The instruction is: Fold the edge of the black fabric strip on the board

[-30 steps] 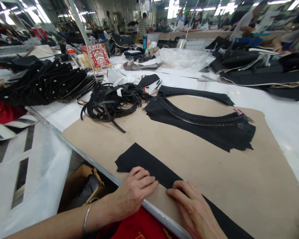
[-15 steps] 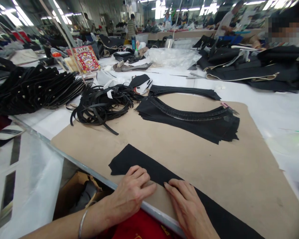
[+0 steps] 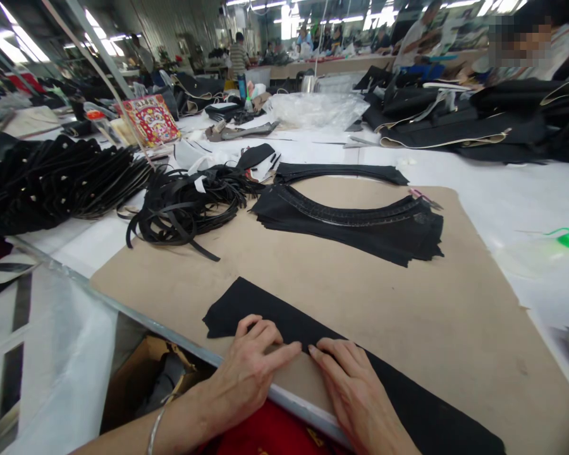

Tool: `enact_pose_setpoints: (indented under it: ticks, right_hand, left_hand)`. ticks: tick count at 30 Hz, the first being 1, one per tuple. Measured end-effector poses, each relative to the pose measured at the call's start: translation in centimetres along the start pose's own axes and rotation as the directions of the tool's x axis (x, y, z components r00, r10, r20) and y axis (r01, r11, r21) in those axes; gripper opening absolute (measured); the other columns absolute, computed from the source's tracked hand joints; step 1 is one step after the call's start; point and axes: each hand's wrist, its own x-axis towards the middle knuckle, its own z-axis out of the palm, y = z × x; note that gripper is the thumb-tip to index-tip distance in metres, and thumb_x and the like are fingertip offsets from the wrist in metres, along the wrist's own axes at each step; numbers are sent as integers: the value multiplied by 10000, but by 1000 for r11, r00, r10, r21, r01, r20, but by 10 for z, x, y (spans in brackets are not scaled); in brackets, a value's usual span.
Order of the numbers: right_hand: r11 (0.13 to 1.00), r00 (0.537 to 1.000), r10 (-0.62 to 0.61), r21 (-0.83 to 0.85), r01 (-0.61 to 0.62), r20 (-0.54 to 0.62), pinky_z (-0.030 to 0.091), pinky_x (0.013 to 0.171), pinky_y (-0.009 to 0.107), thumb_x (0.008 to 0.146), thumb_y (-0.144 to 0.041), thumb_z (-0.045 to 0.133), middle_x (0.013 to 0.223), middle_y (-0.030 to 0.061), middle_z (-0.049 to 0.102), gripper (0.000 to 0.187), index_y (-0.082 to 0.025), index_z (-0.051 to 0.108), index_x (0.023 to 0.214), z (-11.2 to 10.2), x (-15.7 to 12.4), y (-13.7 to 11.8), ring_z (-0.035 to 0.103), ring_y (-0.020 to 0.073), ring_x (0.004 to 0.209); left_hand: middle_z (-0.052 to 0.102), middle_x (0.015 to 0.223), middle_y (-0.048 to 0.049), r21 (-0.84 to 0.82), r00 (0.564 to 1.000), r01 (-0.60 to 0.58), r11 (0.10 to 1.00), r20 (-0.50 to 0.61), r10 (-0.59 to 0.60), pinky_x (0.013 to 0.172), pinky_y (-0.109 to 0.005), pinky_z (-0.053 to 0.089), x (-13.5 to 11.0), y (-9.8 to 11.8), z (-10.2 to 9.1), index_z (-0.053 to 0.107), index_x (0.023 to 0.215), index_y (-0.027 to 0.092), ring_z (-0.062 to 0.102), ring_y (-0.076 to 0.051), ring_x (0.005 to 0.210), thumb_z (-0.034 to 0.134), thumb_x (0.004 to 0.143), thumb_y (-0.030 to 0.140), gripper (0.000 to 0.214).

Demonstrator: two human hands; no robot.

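A long black fabric piece [image 3: 279, 309] lies slantwise along the near edge of the brown board, its wide notched end at the left. My left hand [image 3: 251, 354] rests on its near edge, fingers curled down on the cloth and thumb stretched along the edge toward the right hand. Close beside it, my right hand [image 3: 351, 379] pinches the same edge, its fingers held together. The two hands are a small gap apart. What lies under the fingertips is hidden.
Farther back on the brown board [image 3: 455, 303] are stacked curved black pieces [image 3: 341, 227], small scissors [image 3: 424, 198] and a tangle of black straps [image 3: 184, 208]. Black stacked parts [image 3: 52, 177] stand left. An open cardboard box [image 3: 133, 373] sits below the table edge. Co-workers are in the background.
The view has shifted slightly, so the background sits farther left. My left thumb reaches a little farther along the edge toward my right hand. The fabric stays nearly in place.
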Motion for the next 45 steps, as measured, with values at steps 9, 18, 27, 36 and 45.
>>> enact_pose_setpoints:
  ticks: [9, 18, 27, 36, 45]
  right_hand:
    - [1000, 1000, 8, 10, -8, 10, 513, 833, 353, 905, -54, 411, 1094, 91, 637, 353, -182, 613, 1165, 0, 0, 0, 583, 206, 956]
    - [999, 1000, 8, 49, -8, -1, 496, 852, 344, 899, -42, 423, 1091, 76, 635, 352, -183, 622, 1153, 0, -2, -1, 565, 202, 958]
    - [993, 1000, 5, -120, -8, -21, 425, 933, 332, 889, -69, 435, 1154, 63, 651, 386, -164, 596, 1227, 2, -5, -7, 561, 203, 1037]
    - [798, 998, -37, -600, 57, 46, 338, 982, 405, 902, -177, 432, 1239, 43, 660, 380, -157, 605, 1240, -57, -107, 16, 556, 224, 1123]
    - [771, 998, 37, -634, -55, -42, 412, 903, 373, 890, -427, 510, 1203, 62, 672, 447, -174, 601, 1246, -53, -122, 4, 608, 231, 1038]
  left_hand:
    - [625, 938, -22, -75, 997, 75, 994, -30, -78, 1011, -469, 195, 1, 4, -4, 661, 897, 220, 544, -188, 957, 389, 853, 13, 345]
    - [698, 955, -40, 142, 985, -132, 981, -90, 146, 1043, -442, 309, -7, 6, -10, 654, 979, 180, 584, -204, 996, 465, 952, 174, 191]
    - [484, 1449, -93, 259, 983, -177, 949, 89, 159, 1106, -407, 336, -3, 16, 3, 370, 1439, 126, 383, -231, 1361, 494, 954, 299, 530]
    - [369, 1528, -85, 378, 968, -248, 892, 134, 212, 1180, -435, 207, -14, 1, 22, 294, 1492, 150, 324, -239, 1409, 501, 956, 385, 620]
    - [385, 1519, -87, 432, 978, -207, 878, 74, 194, 1158, -432, 245, -17, -4, 10, 318, 1477, 98, 308, -269, 1410, 502, 942, 414, 649]
